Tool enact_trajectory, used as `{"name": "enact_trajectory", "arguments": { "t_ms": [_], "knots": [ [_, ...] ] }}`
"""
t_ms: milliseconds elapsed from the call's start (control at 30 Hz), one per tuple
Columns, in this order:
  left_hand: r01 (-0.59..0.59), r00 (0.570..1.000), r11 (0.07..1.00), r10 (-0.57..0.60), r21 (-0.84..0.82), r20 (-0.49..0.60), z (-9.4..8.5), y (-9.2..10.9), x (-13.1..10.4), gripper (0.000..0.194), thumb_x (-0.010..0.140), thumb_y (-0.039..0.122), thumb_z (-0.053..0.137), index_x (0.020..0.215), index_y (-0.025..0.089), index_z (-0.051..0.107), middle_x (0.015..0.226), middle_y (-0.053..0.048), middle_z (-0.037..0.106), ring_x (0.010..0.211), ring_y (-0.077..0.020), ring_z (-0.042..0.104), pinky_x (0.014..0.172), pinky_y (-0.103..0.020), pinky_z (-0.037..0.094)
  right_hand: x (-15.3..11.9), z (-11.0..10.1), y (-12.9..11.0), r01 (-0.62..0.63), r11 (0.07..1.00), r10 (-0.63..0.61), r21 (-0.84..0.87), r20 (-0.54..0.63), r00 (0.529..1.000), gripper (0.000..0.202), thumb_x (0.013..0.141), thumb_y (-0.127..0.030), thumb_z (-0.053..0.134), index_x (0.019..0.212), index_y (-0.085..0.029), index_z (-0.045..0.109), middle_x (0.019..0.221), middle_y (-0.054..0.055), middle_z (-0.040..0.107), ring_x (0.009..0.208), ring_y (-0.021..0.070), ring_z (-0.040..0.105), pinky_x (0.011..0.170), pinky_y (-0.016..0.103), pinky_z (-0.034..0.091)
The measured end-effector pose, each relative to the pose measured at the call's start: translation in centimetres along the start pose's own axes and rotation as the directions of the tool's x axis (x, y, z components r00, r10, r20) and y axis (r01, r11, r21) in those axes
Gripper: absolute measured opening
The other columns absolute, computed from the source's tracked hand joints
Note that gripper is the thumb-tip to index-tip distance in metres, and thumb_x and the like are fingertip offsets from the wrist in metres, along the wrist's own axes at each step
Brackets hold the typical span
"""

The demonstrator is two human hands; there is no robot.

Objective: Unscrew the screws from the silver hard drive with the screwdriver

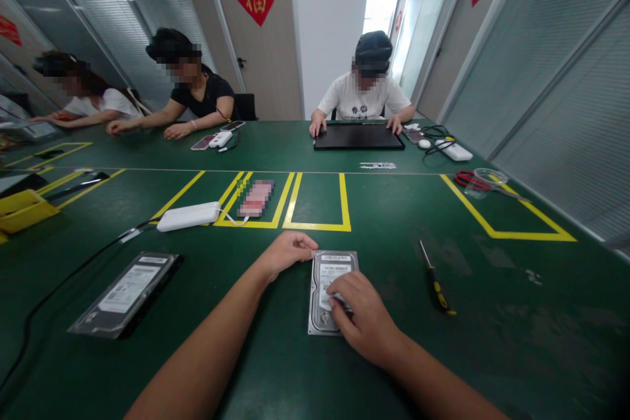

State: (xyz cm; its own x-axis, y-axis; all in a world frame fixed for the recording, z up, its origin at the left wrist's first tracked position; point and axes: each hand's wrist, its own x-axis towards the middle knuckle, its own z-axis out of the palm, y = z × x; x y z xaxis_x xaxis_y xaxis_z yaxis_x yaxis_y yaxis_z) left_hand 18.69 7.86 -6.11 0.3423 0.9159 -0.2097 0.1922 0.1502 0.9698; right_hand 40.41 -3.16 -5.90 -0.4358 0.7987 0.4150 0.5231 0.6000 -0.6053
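Observation:
A silver hard drive (319,282) with a white label lies flat on the green table, in front of me. My left hand (290,251) is at its top left corner, thumb and fingers pressed together; whatever may be between them is too small to make out. My right hand (361,312) rests over the drive's right side, its fingers curled on the label and covering part of it. What the right fingers hold, if anything, is hidden. To the right lies a screwdriver (434,282) with a black and yellow handle. Another hard drive (125,294) lies at the left.
A white power bank (188,216) is cabled to a phone (256,199) inside yellow tape. Red scissors (467,178) and a clear plastic cup (488,178) lie at the right. Across the table (275,144), a person holds a black panel (359,136); two other people sit left.

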Motion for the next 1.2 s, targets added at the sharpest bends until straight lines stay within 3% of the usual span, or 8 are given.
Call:
{"name": "enact_trajectory", "arguments": {
  "t_ms": [300,500,600,700,767,833,967,1200],
  "knots": [
    [-0.127,0.992,0.987,0.129,0.103,-0.015,0.1,-0.3,-0.1,0.031,0.072,0.035,0.075,0.093,0.014,0.069,0.074,-0.002,0.066,0.063,-0.0127,0.058,0.060,-0.024,0.043,0.0,0.0,0.0,0.016,1.000,-0.017,-0.010,-0.012,1.000,0.014,0.089,-0.012,0.052,0.097,-0.020,0.060,0.091,0.006,0.065,0.088,0.0217,0.056,0.082,0.039,0.045],
    [-0.337,0.913,0.879,0.393,0.337,-0.112,1.6,0.2,-1.8,0.021,0.087,0.038,0.061,0.081,0.018,0.064,0.070,-0.001,0.055,0.069,-0.0165,0.051,0.069,-0.029,0.043,0.0,0.1,0.0,0.034,0.999,-0.034,-0.005,-0.033,0.999,0.014,0.089,-0.011,0.053,0.097,-0.020,0.059,0.091,0.006,0.065,0.088,0.0214,0.057,0.082,0.039,0.047],
    [-0.443,0.873,0.778,0.488,0.445,0.016,2.6,0.9,-3.5,0.013,0.082,0.033,0.066,0.078,0.021,0.068,0.080,-0.005,0.062,0.086,-0.0235,0.055,0.089,-0.039,0.042,0.0,-0.5,0.1,0.085,0.995,-0.091,-0.047,-0.155,0.984,0.015,0.089,-0.009,0.052,0.097,-0.020,0.059,0.089,0.006,0.065,0.085,0.0206,0.058,0.077,0.036,0.049],
    [-0.528,0.840,0.685,0.510,0.503,0.187,3.4,1.6,-5.3,0.012,0.079,0.032,0.070,0.086,0.023,0.074,0.088,-0.008,0.068,0.097,-0.0289,0.057,0.098,-0.045,0.039,0.0,-1.8,0.4,0.140,0.967,-0.197,-0.213,-0.273,0.942,0.019,0.088,-0.008,0.054,0.101,-0.020,0.059,0.090,0.008,0.065,0.081,0.0209,0.056,0.072,0.036,0.049],
    [-0.636,0.765,0.507,0.517,0.582,0.385,3.7,1.8,-6.4,0.026,0.084,0.034,0.065,0.105,0.023,0.074,0.103,-0.012,0.070,0.104,-0.0311,0.059,0.102,-0.047,0.039,0.1,-2.8,0.9,0.146,0.929,-0.252,-0.339,-0.294,0.922,0.019,0.087,-0.008,0.056,0.102,-0.020,0.059,0.090,0.009,0.066,0.079,0.0211,0.055,0.069,0.036,0.048],
    [-0.708,0.703,0.417,0.495,0.570,0.511,4.0,1.9,-7.1,0.042,0.086,0.037,0.065,0.125,0.023,0.068,0.123,-0.014,0.067,0.120,-0.0340,0.057,0.111,-0.048,0.036,0.3,-3.6,1.4,0.088,0.894,-0.240,-0.439,-0.304,0.922,0.015,0.088,-0.010,0.056,0.098,-0.020,0.060,0.088,0.009,0.066,0.078,0.0217,0.056,0.068,0.036,0.047],
    [-0.747,0.664,0.375,0.468,0.549,0.584,4.8,1.7,-7.7,0.072,0.082,0.048,0.072,0.146,0.023,0.051,0.153,-0.016,0.046,0.141,-0.0388,0.042,0.121,-0.053,0.024,0.7,-4.9,2.0,-0.023,0.827,-0.196,-0.562,-0.325,0.925,0.011,0.090,-0.012,0.055,0.089,-0.021,0.062,0.081,0.008,0.065,0.076,0.0214,0.057,0.068,0.036,0.044],
    [-0.760,0.649,0.317,0.398,0.567,0.648,5.3,1.2,-7.1,0.083,0.077,0.046,0.071,0.150,0.019,0.043,0.161,-0.017,0.034,0.146,-0.0386,0.035,0.121,-0.056,0.027,0.9,-6.2,1.8,-0.120,0.747,-0.162,-0.654,-0.354,0.921,0.014,0.093,-0.017,0.056,0.082,-0.019,0.064,0.073,0.003,0.063,0.069,0.0163,0.057,0.066,0.030,0.040]
  ]
}}
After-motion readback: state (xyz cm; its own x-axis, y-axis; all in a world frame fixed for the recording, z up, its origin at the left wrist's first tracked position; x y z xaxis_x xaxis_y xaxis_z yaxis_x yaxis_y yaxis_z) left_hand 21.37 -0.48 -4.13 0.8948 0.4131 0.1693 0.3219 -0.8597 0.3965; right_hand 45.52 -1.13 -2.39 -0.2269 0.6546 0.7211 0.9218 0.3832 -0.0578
